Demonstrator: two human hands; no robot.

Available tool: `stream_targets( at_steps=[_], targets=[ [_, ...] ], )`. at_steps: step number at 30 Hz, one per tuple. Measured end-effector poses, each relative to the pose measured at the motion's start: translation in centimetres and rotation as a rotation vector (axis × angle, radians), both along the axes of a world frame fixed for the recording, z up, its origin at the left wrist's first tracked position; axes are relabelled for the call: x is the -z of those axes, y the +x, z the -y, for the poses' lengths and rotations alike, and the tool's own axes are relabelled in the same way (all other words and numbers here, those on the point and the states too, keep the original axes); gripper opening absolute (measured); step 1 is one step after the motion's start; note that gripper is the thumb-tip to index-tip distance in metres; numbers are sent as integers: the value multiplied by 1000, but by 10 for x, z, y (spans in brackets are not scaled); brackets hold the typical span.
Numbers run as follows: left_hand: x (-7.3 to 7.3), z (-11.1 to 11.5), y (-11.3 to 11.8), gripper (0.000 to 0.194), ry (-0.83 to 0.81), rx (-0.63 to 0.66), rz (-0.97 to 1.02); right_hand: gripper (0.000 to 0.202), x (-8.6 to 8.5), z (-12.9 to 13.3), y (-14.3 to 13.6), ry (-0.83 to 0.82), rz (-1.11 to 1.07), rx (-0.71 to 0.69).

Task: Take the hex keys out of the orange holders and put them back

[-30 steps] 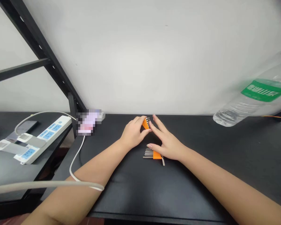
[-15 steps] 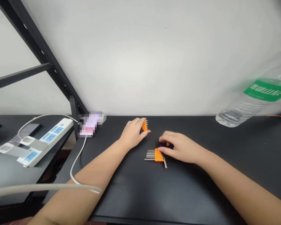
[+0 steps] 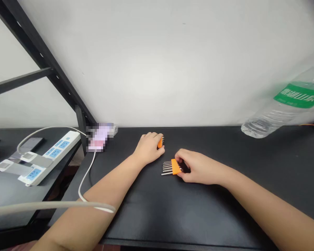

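An orange holder with several metal hex keys [image 3: 176,166] is at the middle of the black table, its straight ends pointing left. My right hand [image 3: 193,165] grips its right side between thumb and fingers. Farther back and to the left, my left hand [image 3: 148,148] is closed around a second orange hex key holder [image 3: 160,142]. Only the right part of that holder shows, with small metal tips sticking out; the rest lies behind my fingers.
A large clear bottle with a green label [image 3: 298,96] stands at the back right. On the left are a white power strip [image 3: 53,157], a blurred-out phone [image 3: 98,137] and a black metal frame [image 3: 52,73]. A white cable [image 3: 87,170] passes by my left forearm.
My right hand has closed on the nearer hex key holder, which is now slightly turned. My left hand has stayed on the other holder. The camera view has shifted slightly.
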State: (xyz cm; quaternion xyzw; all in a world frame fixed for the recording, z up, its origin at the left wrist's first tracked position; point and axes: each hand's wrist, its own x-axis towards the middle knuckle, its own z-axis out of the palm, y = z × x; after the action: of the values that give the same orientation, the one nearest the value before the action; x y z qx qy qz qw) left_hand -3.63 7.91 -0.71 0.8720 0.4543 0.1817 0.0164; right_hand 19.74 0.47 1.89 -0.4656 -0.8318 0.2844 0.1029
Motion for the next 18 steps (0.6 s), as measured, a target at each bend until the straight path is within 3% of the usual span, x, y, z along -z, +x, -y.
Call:
stream_targets(
  at_steps=[7,12,15,18],
  targets=[
    [1,3,1,39,-7,-53,-71,23,2,-6,-4,-121,-110,18],
    [-4,7,2,46,21,-57,30,23,12,-10,-2,-210,-224,37],
    [-10,12,3,37,22,57,134,23,20,-16,1,-286,-360,70],
    [-13,19,5,41,-43,241,145,25,25,-24,5,-344,-482,142]
  ],
)
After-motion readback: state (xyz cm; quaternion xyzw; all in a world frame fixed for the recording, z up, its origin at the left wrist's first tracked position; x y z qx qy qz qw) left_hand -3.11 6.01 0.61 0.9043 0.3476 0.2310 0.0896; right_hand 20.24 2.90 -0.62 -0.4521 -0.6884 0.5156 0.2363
